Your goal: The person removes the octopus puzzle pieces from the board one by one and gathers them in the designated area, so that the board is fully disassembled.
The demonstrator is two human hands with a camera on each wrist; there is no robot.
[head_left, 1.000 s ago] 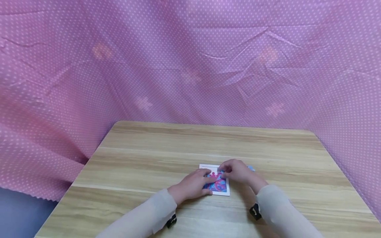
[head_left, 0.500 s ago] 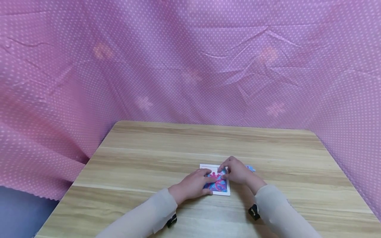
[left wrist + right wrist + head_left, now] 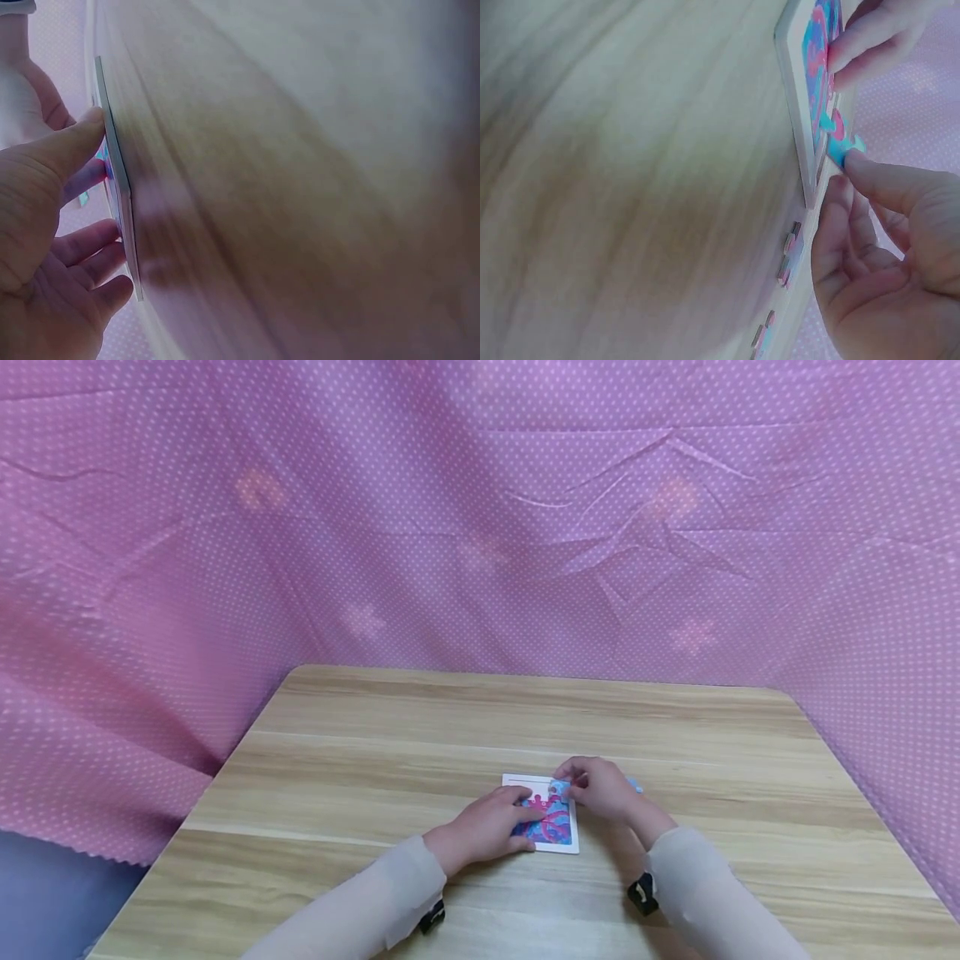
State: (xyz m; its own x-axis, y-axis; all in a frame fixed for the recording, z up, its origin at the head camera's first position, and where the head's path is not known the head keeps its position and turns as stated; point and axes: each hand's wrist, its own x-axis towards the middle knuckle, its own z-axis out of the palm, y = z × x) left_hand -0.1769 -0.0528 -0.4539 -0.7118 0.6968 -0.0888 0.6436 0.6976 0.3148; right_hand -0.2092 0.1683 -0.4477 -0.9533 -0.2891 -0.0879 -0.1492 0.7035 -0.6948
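A small jigsaw puzzle board (image 3: 575, 839) with a white frame and a pink-and-blue picture lies on the table. My left hand (image 3: 486, 825) rests on its left side, fingers reaching over the picture. The thumb (image 3: 79, 139) touches the frame's edge in the left wrist view. Over the board's upper right, my right hand (image 3: 606, 791) pinches a blue-and-pink puzzle piece (image 3: 838, 141) between thumb and fingers. In the right wrist view that piece is tilted, close over the board. Part of the picture is hidden under the left fingers.
Loose puzzle pieces (image 3: 791, 255) lie on the wooden table (image 3: 420, 710) right of the board, partly hidden behind my right hand in the head view. A pink dotted cloth (image 3: 480, 527) hangs behind the table and along its sides.
My right hand's fingers have drawn slightly back to the right, and more of the pinched puzzle piece shows at the board's upper right. The left hand and board have stayed in place.
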